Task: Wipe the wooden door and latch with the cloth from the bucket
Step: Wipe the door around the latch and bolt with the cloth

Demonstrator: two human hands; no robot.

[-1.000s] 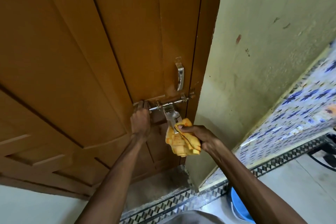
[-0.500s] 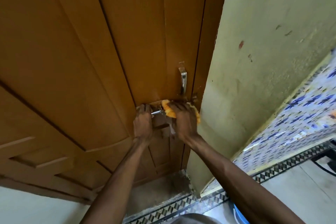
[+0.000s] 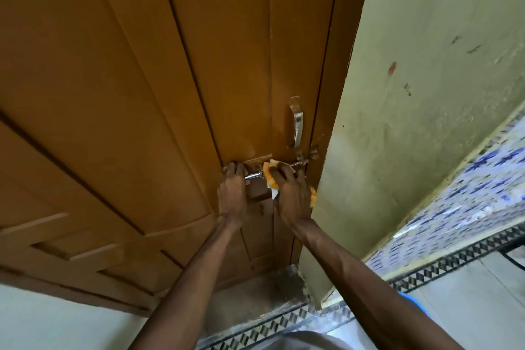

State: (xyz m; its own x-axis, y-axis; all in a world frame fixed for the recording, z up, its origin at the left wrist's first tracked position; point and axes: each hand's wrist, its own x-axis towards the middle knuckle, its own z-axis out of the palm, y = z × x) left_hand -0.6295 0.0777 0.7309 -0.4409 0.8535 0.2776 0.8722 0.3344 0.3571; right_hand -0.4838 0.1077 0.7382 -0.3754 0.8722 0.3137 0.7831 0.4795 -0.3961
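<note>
The brown wooden door [image 3: 136, 99] fills the left and middle of the view. Its metal sliding latch [image 3: 254, 175] runs across the door near the right edge, below a steel pull handle [image 3: 297, 128]. My left hand [image 3: 232, 193] grips the left end of the latch bolt. My right hand [image 3: 292, 196] presses the yellow cloth [image 3: 268, 176] onto the middle of the latch, and the cloth wraps the bolt there. A bit of cloth also pokes out at the hand's right side. The latch's right end [image 3: 305, 160] at the frame shows bare.
A pale green wall [image 3: 426, 94] stands right of the door frame, with blue patterned tiles [image 3: 468, 213] lower right. A blue bucket's rim [image 3: 412, 301] peeks out behind my right forearm. A patterned tile border [image 3: 284, 321] crosses the floor below the concrete threshold.
My right hand rose with the cloth from below the latch and now presses it on the bolt. My left hand stayed on the bolt's left end.
</note>
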